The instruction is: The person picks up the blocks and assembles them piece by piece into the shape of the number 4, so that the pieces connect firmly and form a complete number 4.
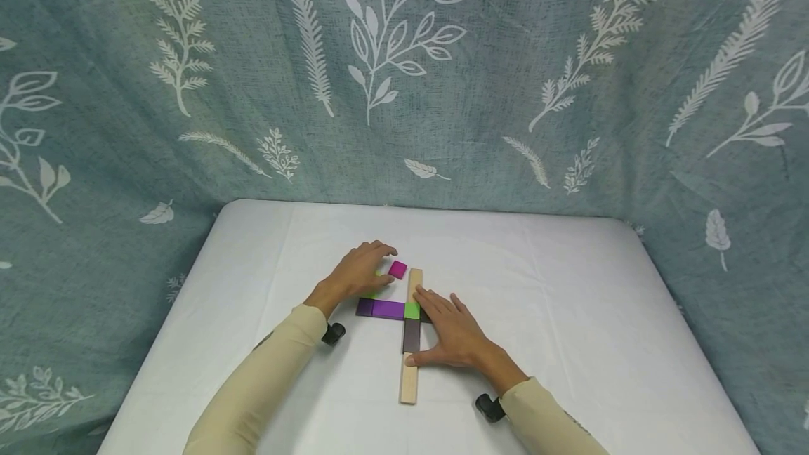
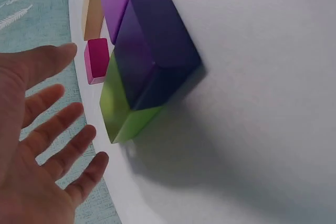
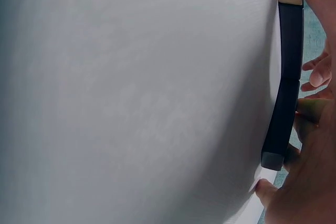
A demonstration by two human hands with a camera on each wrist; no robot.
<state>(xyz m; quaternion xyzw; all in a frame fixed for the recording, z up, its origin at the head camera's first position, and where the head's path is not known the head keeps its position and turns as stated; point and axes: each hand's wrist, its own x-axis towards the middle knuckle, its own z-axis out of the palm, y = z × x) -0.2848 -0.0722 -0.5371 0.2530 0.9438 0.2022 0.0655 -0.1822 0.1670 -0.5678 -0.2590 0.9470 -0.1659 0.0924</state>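
Observation:
On the white table lies a flat cross of wooden blocks. A bright green square (image 1: 412,310) marks its middle, with a purple block (image 1: 388,310) and a dark violet block (image 2: 157,45) to its left. My left hand (image 1: 362,274) hovers with spread fingers over a lime green block (image 2: 118,106), holding nothing. Just beyond its fingertips sits a magenta block (image 1: 397,269). With the thumb on the lower plain wood plank (image 1: 409,385), my right hand (image 1: 451,332) stretches its fingers to the upper plain plank (image 1: 415,278). It partly covers the dark right arm of the cross (image 3: 292,40).
A dark brown block (image 1: 411,335) joins the green square to the lower plank. Behind the white table (image 1: 569,314) hangs a blue-green cloth (image 1: 480,160) with white leaf prints. Small black cameras (image 1: 333,333) are worn at both wrists.

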